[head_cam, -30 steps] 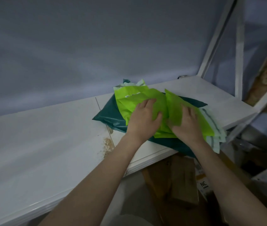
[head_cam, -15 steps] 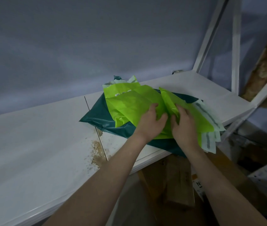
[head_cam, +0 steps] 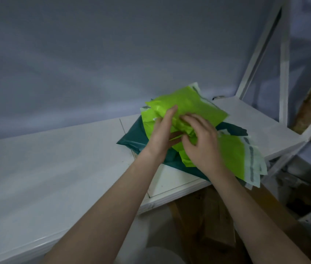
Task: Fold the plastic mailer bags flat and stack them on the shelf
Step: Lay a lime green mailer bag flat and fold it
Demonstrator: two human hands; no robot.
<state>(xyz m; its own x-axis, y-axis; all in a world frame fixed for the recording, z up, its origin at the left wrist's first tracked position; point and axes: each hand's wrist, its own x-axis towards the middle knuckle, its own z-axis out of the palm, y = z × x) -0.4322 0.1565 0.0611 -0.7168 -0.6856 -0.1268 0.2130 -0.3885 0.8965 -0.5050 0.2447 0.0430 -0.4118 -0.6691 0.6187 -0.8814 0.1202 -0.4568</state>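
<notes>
Up comes the top lime-green mailer bag (head_cam: 188,105), which lay pressed flat a moment ago and now lifts and swings back over the pile. From the head view, the left hand (head_cam: 162,134) braces it with fairly straight fingers, while the right hand (head_cam: 202,141) curls into the crumpled middle, gripping plastic. It sits over the dark green mailer (head_cam: 133,138) on the white shelf (head_cam: 55,159). Folding looks midway; more lime-green bags (head_cam: 234,157) wait underneath.
</notes>
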